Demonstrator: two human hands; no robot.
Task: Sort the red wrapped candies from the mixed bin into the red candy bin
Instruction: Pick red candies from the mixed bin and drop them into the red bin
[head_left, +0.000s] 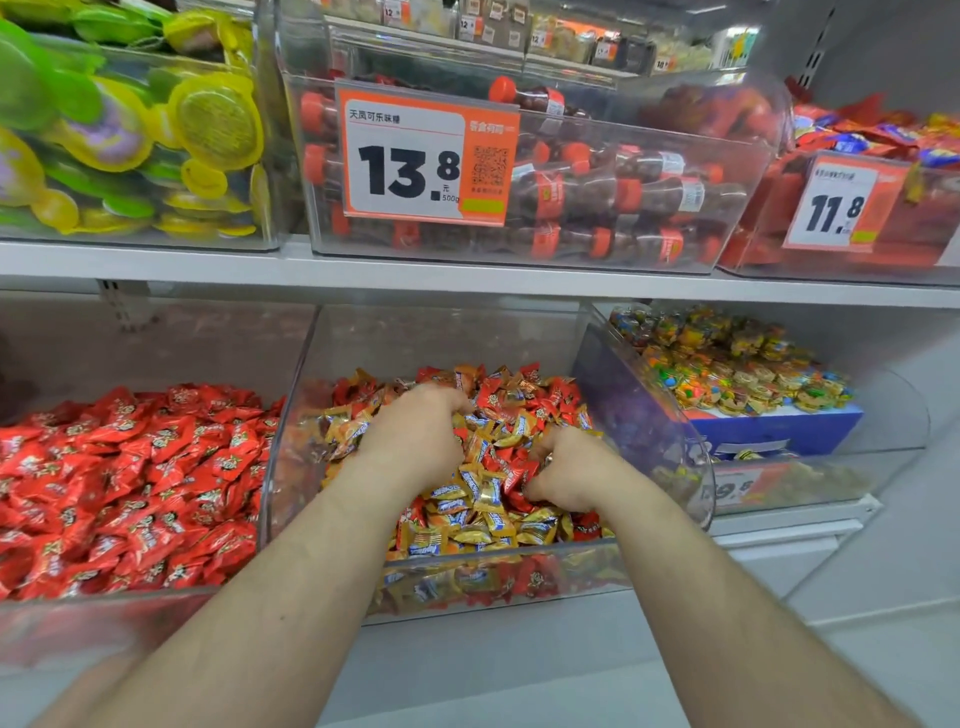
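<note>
The clear mixed bin (291, 431) on the lower shelf holds gold-wrapped candies (483, 499) with red wrapped candies (524, 400) scattered among them, mostly at the back. Both hands are down in this pile. My left hand (415, 436) lies knuckles up with its fingers curled into the candies; what they hold is hidden. My right hand (566, 467) is curled too, with red wrappers at its fingertips. Left of it stands the red candy bin (104, 613), heaped with red candies (130, 483).
To the right a clear bin (904, 410) holds small multicoloured candies on a blue box. The shelf above (467, 275) carries bins of cola-bottle sweets, yellow-green packs and red packs, with orange price tags overhanging the lower bins.
</note>
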